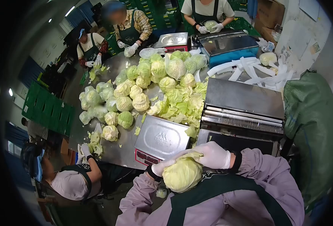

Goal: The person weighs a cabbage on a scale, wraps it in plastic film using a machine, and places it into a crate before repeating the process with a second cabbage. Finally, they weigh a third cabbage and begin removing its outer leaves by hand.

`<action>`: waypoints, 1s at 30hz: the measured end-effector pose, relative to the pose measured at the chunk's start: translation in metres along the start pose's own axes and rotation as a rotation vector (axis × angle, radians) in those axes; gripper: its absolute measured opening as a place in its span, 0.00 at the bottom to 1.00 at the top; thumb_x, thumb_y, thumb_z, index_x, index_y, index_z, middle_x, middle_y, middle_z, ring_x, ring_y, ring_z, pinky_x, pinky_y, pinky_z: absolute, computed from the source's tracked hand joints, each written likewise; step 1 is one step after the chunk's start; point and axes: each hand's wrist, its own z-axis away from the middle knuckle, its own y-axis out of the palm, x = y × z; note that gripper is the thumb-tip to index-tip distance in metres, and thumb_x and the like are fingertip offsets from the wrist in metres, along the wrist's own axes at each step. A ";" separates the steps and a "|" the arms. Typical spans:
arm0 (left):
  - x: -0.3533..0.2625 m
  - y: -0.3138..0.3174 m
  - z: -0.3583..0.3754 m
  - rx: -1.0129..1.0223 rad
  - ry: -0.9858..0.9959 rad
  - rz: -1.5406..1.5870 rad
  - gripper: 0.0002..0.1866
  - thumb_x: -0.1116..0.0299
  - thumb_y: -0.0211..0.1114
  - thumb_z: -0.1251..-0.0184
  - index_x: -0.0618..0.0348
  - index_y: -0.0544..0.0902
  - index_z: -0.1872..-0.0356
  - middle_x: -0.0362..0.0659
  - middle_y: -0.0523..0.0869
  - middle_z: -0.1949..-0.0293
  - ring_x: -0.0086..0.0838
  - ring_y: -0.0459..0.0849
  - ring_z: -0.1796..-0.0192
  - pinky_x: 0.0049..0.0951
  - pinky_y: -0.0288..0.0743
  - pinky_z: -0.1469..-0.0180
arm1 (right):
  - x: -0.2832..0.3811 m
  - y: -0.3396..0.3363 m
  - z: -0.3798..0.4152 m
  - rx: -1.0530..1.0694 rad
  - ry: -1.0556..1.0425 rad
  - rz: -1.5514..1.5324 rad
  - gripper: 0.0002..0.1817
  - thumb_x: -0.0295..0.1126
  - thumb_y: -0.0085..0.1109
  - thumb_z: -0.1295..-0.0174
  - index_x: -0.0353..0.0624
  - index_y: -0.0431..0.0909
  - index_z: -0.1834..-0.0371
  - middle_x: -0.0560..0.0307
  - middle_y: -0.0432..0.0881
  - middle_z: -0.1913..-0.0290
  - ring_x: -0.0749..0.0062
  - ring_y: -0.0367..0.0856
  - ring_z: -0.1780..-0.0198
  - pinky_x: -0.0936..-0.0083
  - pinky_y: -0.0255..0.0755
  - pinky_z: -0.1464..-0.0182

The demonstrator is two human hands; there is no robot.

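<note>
Close to my body I hold a pale green cabbage (pixel 182 175) in front of my dark apron. My white-gloved left hand (pixel 165 165) wraps round its left and far side. My right hand (pixel 214 155), also gloved, has its fingers closed on an outer cabbage leaf (pixel 193 154) at the top of the head. Part of the left fingers is hidden behind the cabbage and leaf. Just beyond my hands lies a digital scale (pixel 162 136) with a bare metal platform and red front. A wrapping machine (pixel 243 101) stands beyond my right hand.
Heaped cabbages (pixel 141 102) and loose leaves (pixel 179 103) cover the table's middle. White strips (pixel 245 69) lie at the far right. Beside my right arm stands a green sack (pixel 315 128). Several co-workers handle cabbages around the table; green crates (pixel 48 109) are stacked at left.
</note>
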 end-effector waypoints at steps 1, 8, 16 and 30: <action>-0.001 0.000 0.000 0.001 0.003 -0.004 0.47 0.48 0.61 0.38 0.61 0.50 0.24 0.48 0.58 0.25 0.37 0.61 0.26 0.38 0.51 0.25 | -0.002 -0.002 -0.001 -0.002 -0.004 0.003 0.10 0.29 0.56 0.45 0.41 0.84 0.61 0.43 0.83 0.68 0.47 0.83 0.66 0.61 0.77 0.62; 0.016 -0.023 -0.008 0.043 0.003 -0.065 0.51 0.44 0.62 0.40 0.61 0.46 0.24 0.53 0.59 0.27 0.38 0.62 0.27 0.38 0.55 0.27 | -0.020 -0.013 -0.015 0.007 -0.023 0.025 0.10 0.30 0.58 0.46 0.40 0.85 0.64 0.43 0.82 0.72 0.48 0.82 0.70 0.64 0.76 0.65; 0.015 -0.015 -0.012 0.047 0.072 0.002 0.58 0.40 0.69 0.49 0.56 0.45 0.24 0.55 0.61 0.29 0.46 0.61 0.27 0.47 0.56 0.27 | -0.032 -0.028 -0.051 0.145 0.049 0.001 0.09 0.31 0.59 0.45 0.38 0.84 0.67 0.46 0.81 0.76 0.59 0.81 0.75 0.68 0.75 0.68; -0.023 -0.014 -0.005 0.043 0.225 -0.244 0.65 0.47 0.77 0.55 0.59 0.40 0.24 0.53 0.52 0.27 0.41 0.55 0.25 0.41 0.49 0.26 | 0.008 -0.033 -0.064 0.243 0.057 -0.076 0.22 0.47 0.65 0.40 0.41 0.83 0.52 0.46 0.83 0.56 0.57 0.82 0.56 0.69 0.76 0.52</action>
